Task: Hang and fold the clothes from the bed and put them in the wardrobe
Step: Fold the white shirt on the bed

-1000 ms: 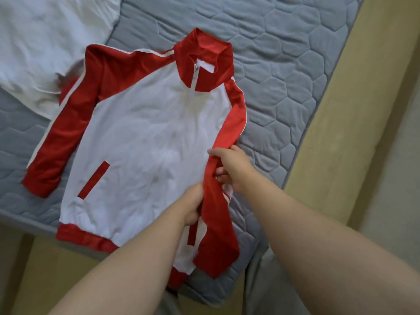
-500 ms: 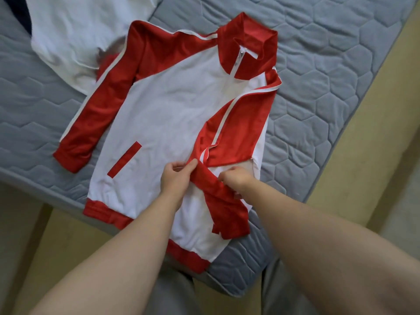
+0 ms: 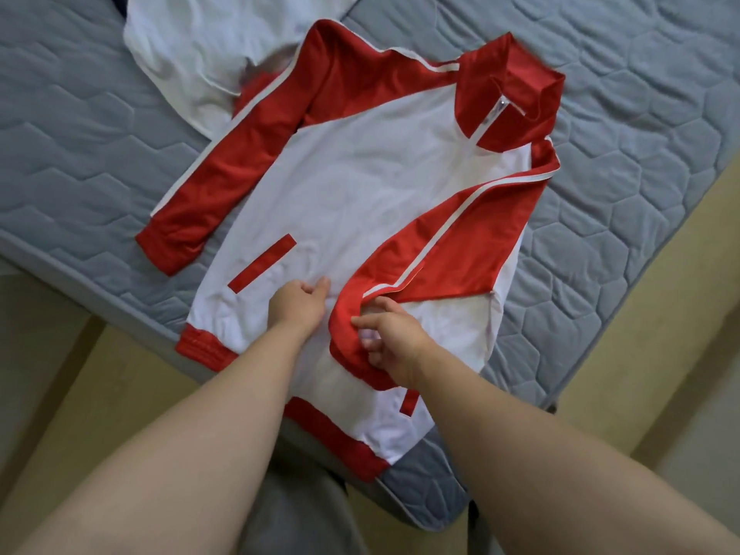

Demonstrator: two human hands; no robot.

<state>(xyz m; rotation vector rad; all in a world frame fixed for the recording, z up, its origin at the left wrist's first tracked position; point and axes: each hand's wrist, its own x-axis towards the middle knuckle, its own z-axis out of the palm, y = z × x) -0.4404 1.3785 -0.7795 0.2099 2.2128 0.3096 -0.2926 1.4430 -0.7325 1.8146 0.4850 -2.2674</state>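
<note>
A red-and-white zip jacket (image 3: pixel 360 186) lies face up on the grey quilted mattress (image 3: pixel 640 114), collar at the far right. One red sleeve (image 3: pixel 460 250) is folded across the white front, doubling back at its lower end. My right hand (image 3: pixel 394 340) pinches that doubled-back cuff end, thumb tucked under the red fold. My left hand (image 3: pixel 298 304) rests on the white front just left of it, fingers loosely curled and holding nothing. The other sleeve (image 3: pixel 240 154) lies stretched out along the jacket's left side.
A white garment (image 3: pixel 200 46) lies crumpled at the far left of the mattress, partly under the jacket's shoulder. The jacket's red hem (image 3: pixel 332 434) hangs near the mattress corner. Yellowish floor (image 3: pixel 60 374) runs along both sides of the bed.
The sleeve went from hanging off the jacket's right side to lying folded over the front. My left hand let go of it and now rests on the white front; the view moved closer.
</note>
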